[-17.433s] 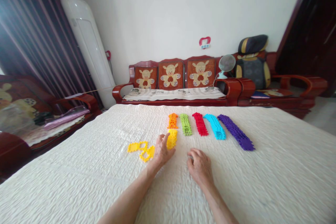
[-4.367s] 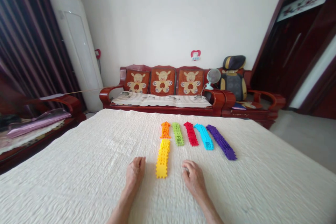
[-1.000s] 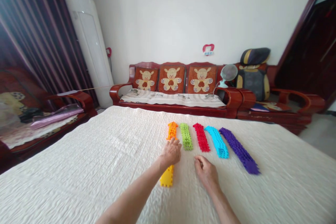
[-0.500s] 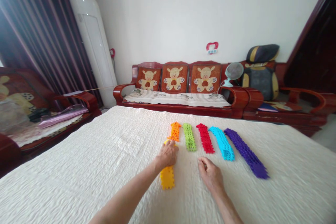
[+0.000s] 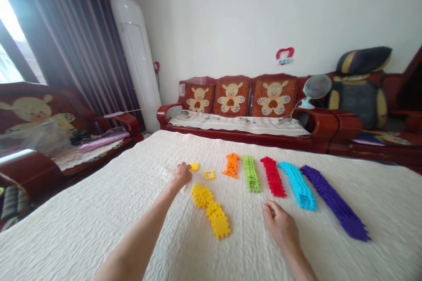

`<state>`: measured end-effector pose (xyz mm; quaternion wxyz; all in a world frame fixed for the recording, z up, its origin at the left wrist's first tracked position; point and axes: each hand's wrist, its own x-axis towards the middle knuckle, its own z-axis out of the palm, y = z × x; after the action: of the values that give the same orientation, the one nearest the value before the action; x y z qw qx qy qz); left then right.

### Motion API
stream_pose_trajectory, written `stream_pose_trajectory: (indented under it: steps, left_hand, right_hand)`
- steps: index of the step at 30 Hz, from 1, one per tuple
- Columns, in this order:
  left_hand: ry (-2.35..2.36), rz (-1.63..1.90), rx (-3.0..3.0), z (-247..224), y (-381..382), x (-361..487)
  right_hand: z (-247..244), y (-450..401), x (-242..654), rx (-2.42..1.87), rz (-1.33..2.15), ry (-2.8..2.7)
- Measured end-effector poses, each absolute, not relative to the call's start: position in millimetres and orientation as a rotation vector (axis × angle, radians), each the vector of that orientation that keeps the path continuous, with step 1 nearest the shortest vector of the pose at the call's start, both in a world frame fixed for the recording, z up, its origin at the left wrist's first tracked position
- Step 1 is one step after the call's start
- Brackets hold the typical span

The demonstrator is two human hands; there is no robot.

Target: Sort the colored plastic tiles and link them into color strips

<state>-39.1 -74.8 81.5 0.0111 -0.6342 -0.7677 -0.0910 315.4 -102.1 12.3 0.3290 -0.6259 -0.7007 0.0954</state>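
My left hand (image 5: 182,175) is closed at the fingertips on a small yellow interlocking tile (image 5: 194,167), partly hidden behind the fingers. Just right of it lies a yellow open-square tile (image 5: 209,175). Nearer me, a bent row of overlapping yellow tiles (image 5: 218,221) rests on the cloth. My right hand (image 5: 280,221) is curled into a loose fist on the cloth, with nothing visible in it. Beyond it lie rows of similar tiles: orange (image 5: 232,166), green (image 5: 251,173), red (image 5: 273,177), light blue (image 5: 299,186) and purple (image 5: 334,202).
A cream quilted cloth (image 5: 99,219) covers the table. Past its far edge stands a wooden sofa (image 5: 237,129) with bear cushions and a small fan (image 5: 316,87). An armchair (image 5: 29,162) is at the left, near a tall white appliance (image 5: 136,61).
My left hand has moved left from the yellow row to a yellow tile. The yellow row is now bent, with two tiles apart from it. My right hand stays curled; the view has turned left.
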Motion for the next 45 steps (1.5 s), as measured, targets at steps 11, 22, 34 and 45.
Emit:
stream_pose_trajectory:
  steps: [11,22,34,45]
  left_hand:
    - [-1.426,-0.323,-2.858,56,-146,56]
    - [-2.008,-0.254,-2.392,70,-123,-68]
    - [-1.976,-0.244,-2.425,55,-55,14]
    - [-2.440,-0.119,-1.905,73,-57,-28]
  right_hand:
    - [13,-101,318,-1.632,0.280,-1.825]
    - [10,-99,317,-1.660,0.288,-1.836]
    - [14,-99,319,-1.696,0.373,-1.837]
    - [12,-101,316,-1.547,0.389,-1.791]
